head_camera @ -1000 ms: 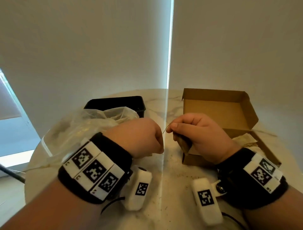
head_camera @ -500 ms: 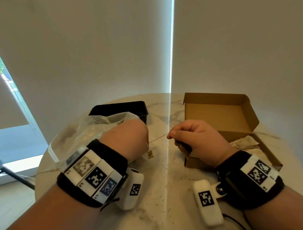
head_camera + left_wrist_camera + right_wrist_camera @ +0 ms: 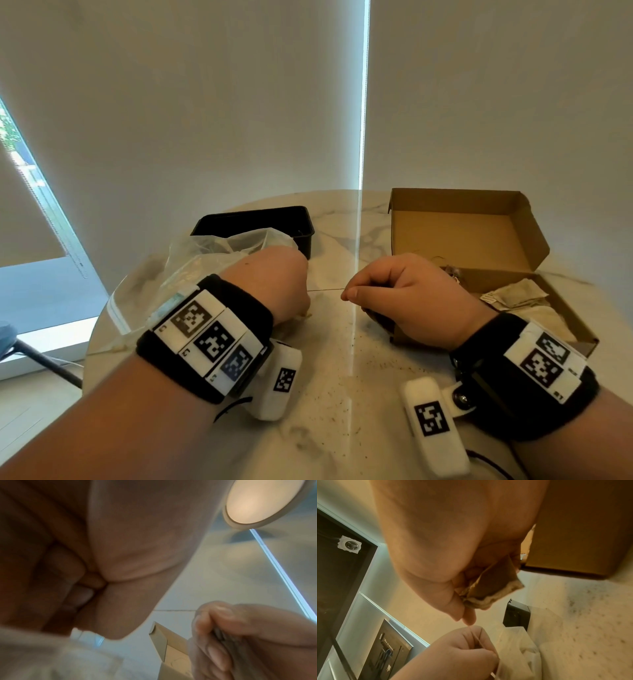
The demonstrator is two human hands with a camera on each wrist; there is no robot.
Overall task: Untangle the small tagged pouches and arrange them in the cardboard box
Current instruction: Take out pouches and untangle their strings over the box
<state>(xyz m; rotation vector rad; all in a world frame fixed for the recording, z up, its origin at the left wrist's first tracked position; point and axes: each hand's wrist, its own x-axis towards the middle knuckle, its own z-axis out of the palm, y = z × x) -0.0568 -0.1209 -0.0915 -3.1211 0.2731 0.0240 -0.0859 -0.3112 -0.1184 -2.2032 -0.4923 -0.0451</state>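
A thin string runs taut between my two hands above the marble table. My left hand is a closed fist and pinches the string's left end. My right hand pinches the other end between thumb and forefinger. Its remaining fingers curl round a brown pouch in the palm. The open cardboard box stands just behind and right of my right hand, with several pale pouches lying inside it. My left hand's fingertips are hidden in the head view.
A crumpled clear plastic bag lies under and behind my left hand. A black tray sits behind it. Dark crumbs speckle the round table in front of my hands. The table's edge curves close on the left.
My hands have moved apart, the left one going leftwards, and the string between them has lengthened and pulled straight. The right hand has stayed by the box.
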